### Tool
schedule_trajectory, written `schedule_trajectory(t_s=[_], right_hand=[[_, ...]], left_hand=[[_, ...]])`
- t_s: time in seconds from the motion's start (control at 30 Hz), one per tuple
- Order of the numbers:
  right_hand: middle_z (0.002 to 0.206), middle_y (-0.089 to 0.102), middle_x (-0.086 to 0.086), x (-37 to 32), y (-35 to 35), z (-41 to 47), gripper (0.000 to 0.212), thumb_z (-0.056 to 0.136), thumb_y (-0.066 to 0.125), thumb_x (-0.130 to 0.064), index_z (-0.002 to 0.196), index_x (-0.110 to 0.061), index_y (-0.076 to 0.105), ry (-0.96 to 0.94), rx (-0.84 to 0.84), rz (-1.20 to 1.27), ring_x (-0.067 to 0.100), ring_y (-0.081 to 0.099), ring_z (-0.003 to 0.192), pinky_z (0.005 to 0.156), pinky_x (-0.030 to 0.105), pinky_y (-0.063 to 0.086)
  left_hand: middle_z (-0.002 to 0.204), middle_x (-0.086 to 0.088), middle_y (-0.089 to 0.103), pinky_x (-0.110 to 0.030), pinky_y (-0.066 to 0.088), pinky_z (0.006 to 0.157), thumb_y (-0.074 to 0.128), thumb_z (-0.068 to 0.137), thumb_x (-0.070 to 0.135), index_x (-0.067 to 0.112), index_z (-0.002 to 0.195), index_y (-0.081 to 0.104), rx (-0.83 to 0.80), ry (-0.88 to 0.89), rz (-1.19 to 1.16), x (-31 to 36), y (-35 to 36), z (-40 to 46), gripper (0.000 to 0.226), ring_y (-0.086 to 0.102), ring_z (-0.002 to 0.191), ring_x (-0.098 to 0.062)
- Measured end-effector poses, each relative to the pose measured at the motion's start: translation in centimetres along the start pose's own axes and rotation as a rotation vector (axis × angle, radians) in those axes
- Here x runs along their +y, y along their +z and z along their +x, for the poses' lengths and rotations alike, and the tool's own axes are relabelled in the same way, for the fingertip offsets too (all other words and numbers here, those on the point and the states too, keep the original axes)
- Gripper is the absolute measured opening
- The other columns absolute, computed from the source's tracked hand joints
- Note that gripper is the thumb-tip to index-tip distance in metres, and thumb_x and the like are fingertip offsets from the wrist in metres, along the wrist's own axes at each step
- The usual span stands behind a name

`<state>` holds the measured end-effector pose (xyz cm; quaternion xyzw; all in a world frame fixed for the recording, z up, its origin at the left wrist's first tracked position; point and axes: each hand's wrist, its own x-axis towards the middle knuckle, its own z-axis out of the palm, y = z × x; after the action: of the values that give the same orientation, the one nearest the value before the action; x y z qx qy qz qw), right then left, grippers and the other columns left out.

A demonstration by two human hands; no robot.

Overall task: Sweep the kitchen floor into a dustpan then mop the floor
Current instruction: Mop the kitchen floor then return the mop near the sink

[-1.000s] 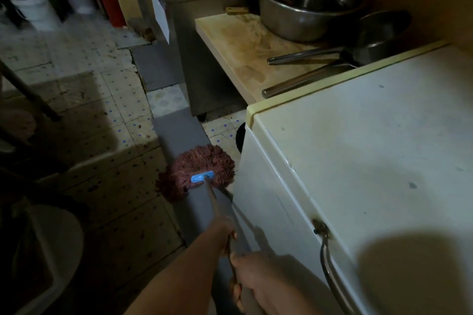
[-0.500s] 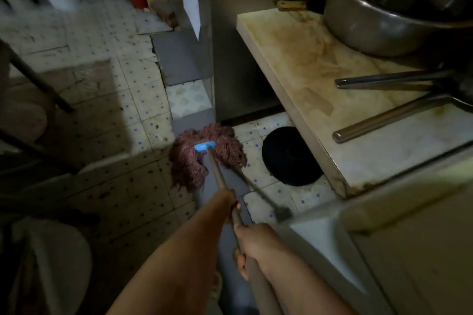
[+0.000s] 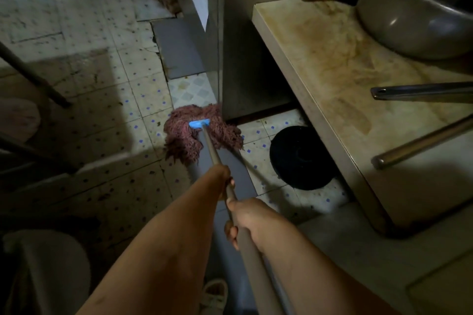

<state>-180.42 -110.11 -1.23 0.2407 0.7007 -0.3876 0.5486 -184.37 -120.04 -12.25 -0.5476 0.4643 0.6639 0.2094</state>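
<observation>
Far to the left of the reddish string mop head with its blue plastic clamp point(image 3: 202, 133), a dark slanted leg point(image 3: 33, 77) crosses the speckled, dirty tiled floor point(image 3: 102, 89), and a pale rounded bucket-like shape point(image 3: 51, 271) sits dim in the near corner; I cannot make out what it is. The mop head lies flat on the floor, touching the base corner of the grey metal cabinet point(image 3: 245, 64) behind it. From the mop head the grey metal handle point(image 3: 212, 153) slants back toward the person. The left hand point(image 3: 221, 179) grips the handle nearer the mop head, fingers curled round it. Just behind it, the right hand point(image 3: 245, 215) holds the same handle, thumb and fingers wrapped about the shaft. Below the arms a light sandal point(image 3: 213, 294) shows on the floor. To the right of the mop head a round black object point(image 3: 299, 158) rests on the tiles, partly beneath the stained cream table point(image 3: 332, 79). On that table, farther right, stand a large steel pot point(image 3: 409, 18) and two long steel handles point(image 3: 419, 92) reaching in from the edge.
</observation>
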Motion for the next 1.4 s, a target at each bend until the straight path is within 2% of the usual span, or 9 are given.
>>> schedule_trajectory(t_s=[0.2,0.47,0.53,0.63,0.77,0.93,1.1,1.2,1.4], right_hand=[[0.059,0.051,0.005,5.6,0.9,-3.3,0.025,0.096,0.049,-0.033,0.083,-0.012,0.052,0.006,-0.041,-0.059,0.015,0.047,0.048,0.059,0.029,0.047],[0.057,0.046,0.005,18.4,-0.6,-9.2,0.030,0.096,0.049,-0.032,0.076,-0.010,0.052,0.150,-0.085,-0.055,0.013,0.041,0.044,0.043,0.022,0.039],[0.058,0.048,0.004,21.9,-1.0,-9.9,0.031,0.094,0.051,-0.034,0.072,-0.011,0.051,0.115,-0.084,-0.123,0.013,0.043,0.046,0.045,0.023,0.040],[0.050,0.048,0.006,25.9,-1.5,-12.0,0.037,0.094,0.052,-0.036,0.069,-0.009,0.049,0.123,-0.052,-0.125,0.015,0.043,0.039,0.044,0.023,0.038],[0.048,0.046,0.007,29.1,-1.7,-15.3,0.044,0.095,0.049,-0.042,0.070,-0.007,0.051,0.130,-0.091,-0.098,0.014,0.041,0.033,0.042,0.020,0.034],[0.061,0.050,0.001,30.6,0.5,-14.7,0.048,0.093,0.043,-0.053,0.065,-0.016,0.050,0.107,-0.010,-0.154,0.012,0.046,0.052,0.054,0.022,0.041],[0.071,0.059,0.002,29.3,3.5,-11.2,0.058,0.087,0.034,-0.069,0.068,-0.018,0.054,0.059,0.060,-0.313,0.015,0.053,0.060,0.056,0.024,0.042],[0.044,0.047,0.004,25.7,4.3,-10.8,0.054,0.089,0.041,-0.062,0.065,-0.014,0.050,0.168,-0.006,-0.179,0.015,0.043,0.038,0.040,0.018,0.036],[0.067,0.045,0.007,16.4,8.7,-7.6,0.026,0.098,0.048,-0.030,0.079,-0.012,0.049,0.166,-0.109,-0.098,0.013,0.041,0.051,0.035,0.014,0.034]], left_hand=[[0.059,-0.008,0.036,-0.023,0.033,0.042,0.030,0.103,0.019,0.005,0.075,0.038,0.037,0.001,-0.089,-5.6,-0.9,-3.7,0.033,0.037,0.043,-0.016],[0.080,-0.021,0.057,-0.040,0.054,0.072,0.038,0.099,0.012,-0.006,0.086,0.056,0.032,0.051,0.031,-20.4,0.4,-6.5,0.029,0.052,0.065,-0.025],[0.084,-0.021,0.060,-0.039,0.052,0.067,0.043,0.097,0.012,-0.009,0.100,0.060,0.038,0.004,0.036,-24.4,0.8,-5.9,0.028,0.054,0.067,-0.027],[0.068,-0.013,0.049,-0.033,0.043,0.054,0.038,0.099,0.013,-0.001,0.078,0.055,0.047,-0.016,-0.043,-26.9,1.3,-13.9,0.031,0.045,0.055,-0.021],[0.073,-0.011,0.052,-0.033,0.047,0.069,0.035,0.101,0.015,0.002,0.074,0.050,0.085,-0.077,-0.084,-30.3,1.3,-19.0,0.034,0.050,0.071,-0.025],[0.084,-0.012,0.052,-0.029,0.043,0.072,0.041,0.099,0.008,-0.003,0.097,0.056,0.113,-0.064,-0.014,-31.3,0.3,-20.4,0.019,0.050,0.078,-0.023],[0.071,-0.009,0.046,-0.030,0.045,0.069,0.042,0.099,0.009,0.000,0.076,0.049,0.128,-0.105,0.027,-29.4,-1.8,-17.5,0.026,0.049,0.069,-0.021],[0.072,-0.004,0.046,-0.031,0.041,0.066,0.043,0.100,0.012,0.004,0.066,0.044,0.065,-0.114,-0.075,-26.3,-3.3,-16.4,0.035,0.042,0.060,-0.018],[0.069,-0.003,0.039,-0.034,0.040,0.067,0.035,0.102,0.012,0.007,0.070,0.044,0.116,0.006,-0.132,-18.1,-8.6,-11.4,0.034,0.043,0.065,-0.021]])
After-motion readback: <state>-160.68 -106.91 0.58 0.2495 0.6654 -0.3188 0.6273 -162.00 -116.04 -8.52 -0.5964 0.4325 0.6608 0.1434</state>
